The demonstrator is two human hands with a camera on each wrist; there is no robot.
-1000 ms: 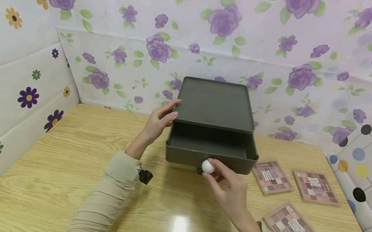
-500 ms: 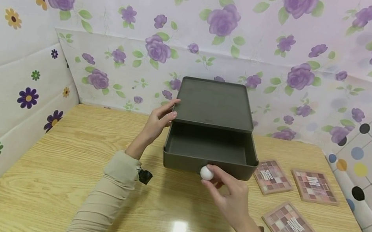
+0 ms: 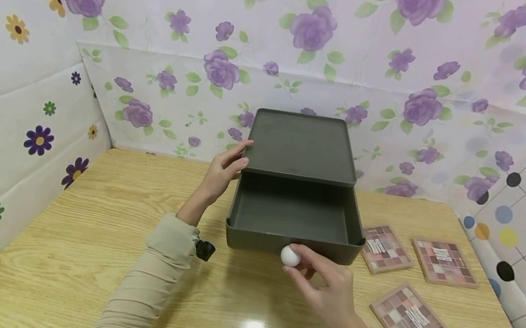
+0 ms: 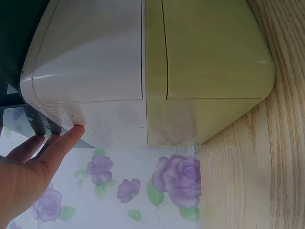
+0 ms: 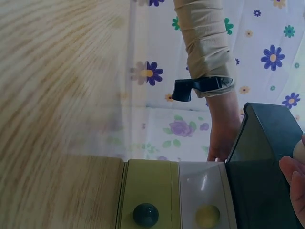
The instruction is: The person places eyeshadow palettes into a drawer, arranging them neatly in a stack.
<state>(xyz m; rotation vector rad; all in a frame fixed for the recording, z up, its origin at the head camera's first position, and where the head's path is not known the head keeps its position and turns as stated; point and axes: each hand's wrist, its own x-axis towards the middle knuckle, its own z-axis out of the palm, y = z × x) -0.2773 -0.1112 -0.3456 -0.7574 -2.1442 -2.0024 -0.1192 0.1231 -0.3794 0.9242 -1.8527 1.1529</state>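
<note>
On the pale wood-grain laminate table (image 3: 79, 250) stands the landmark, a dark grey plastic single-drawer storage box (image 3: 302, 146), set toward the back by the flower-printed wall covering (image 3: 360, 49). Its dark grey drawer tray (image 3: 293, 218) stands pulled well out of the front of the box, and its inside looks bare. To the right of the box lie three flat rectangular eyeshadow palettes in pink and brown shades: one (image 3: 385, 249) just beside the drawer's right corner, one (image 3: 444, 262) further right, and one (image 3: 411, 324) nearer the person. The left hand (image 3: 223, 172) rests against the box's left side with its fingers straight and close together, apparently bracing the box; the left wrist view shows those fingers (image 4: 57, 145) laid against a casing edge. The right hand (image 3: 326, 285), in front of the box, pinches the small round white knob (image 3: 290, 256) on the drawer front between thumb and fingertips. Judging by this, the step in hand is opening the drawer, and it appears nearly or fully done. The next move would call for letting go of the knob without shoving the drawer back, then reaching right for a palette, while the box is kept steady.
</note>
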